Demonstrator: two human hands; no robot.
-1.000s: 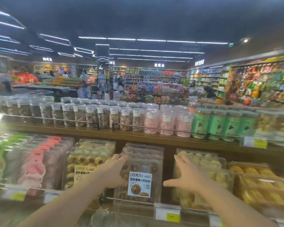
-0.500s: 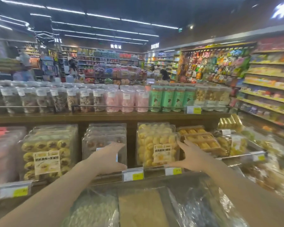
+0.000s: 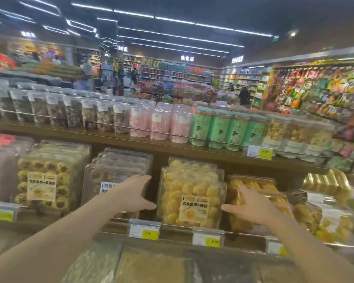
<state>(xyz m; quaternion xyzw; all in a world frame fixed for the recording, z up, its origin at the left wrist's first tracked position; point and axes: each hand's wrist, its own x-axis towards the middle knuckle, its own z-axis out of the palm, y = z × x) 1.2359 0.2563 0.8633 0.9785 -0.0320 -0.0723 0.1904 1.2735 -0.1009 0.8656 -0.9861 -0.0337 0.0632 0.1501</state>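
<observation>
A clear plastic box of yellow pastries (image 3: 189, 196) with a white and yellow label stands upright on the lower shelf, more boxes stacked behind it. My left hand (image 3: 134, 194) is stretched out at the box's left edge, fingers straight and thumb pointing at its lower corner. My right hand (image 3: 250, 205) reaches in at the right edge, fingers spread, thumb by the lower right corner. Neither hand closes round the box; whether they touch it is unclear.
Boxes of dark-centred pastries (image 3: 42, 180) and chocolate ones (image 3: 110, 176) stand to the left, orange ones (image 3: 253, 184) to the right. Pink jars (image 3: 161, 123) and green tins (image 3: 221, 129) line the upper shelf behind a rail. Price tags (image 3: 144, 231) edge the shelf. Bagged goods lie below.
The view swung from the chocolate pastry boxes to the yellow pastry box. Both hands moved right and now flank that box, open all the while.
</observation>
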